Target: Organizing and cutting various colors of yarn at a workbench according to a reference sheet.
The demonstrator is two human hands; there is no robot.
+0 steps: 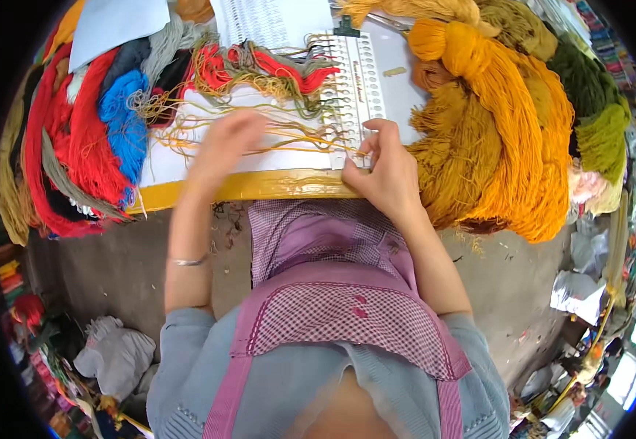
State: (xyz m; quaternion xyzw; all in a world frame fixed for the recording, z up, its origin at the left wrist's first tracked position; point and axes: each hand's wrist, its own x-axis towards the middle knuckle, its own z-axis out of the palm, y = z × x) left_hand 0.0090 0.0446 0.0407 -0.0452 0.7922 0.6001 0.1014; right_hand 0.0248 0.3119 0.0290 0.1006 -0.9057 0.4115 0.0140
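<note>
A white card with rows of punched holes [358,88] lies on a white sheet over a yellow-edged board [259,184]. Short yarn strands in red, green and mustard [274,73] hang from its holes to the left. My right hand [385,170] rests on the card's lower end, fingers pinching at a hole near the bottom. My left hand [224,146], blurred, hovers over the loose mustard strands [288,132] on the sheet; whether it grips any of them cannot be told.
Big orange and mustard yarn skeins [493,132] pile up right of the board, green ones [596,110] beyond. Red, blue and grey skeins [91,139] lie to the left. A black clip [346,29] holds papers at the top. Cloth and paper scraps litter the floor.
</note>
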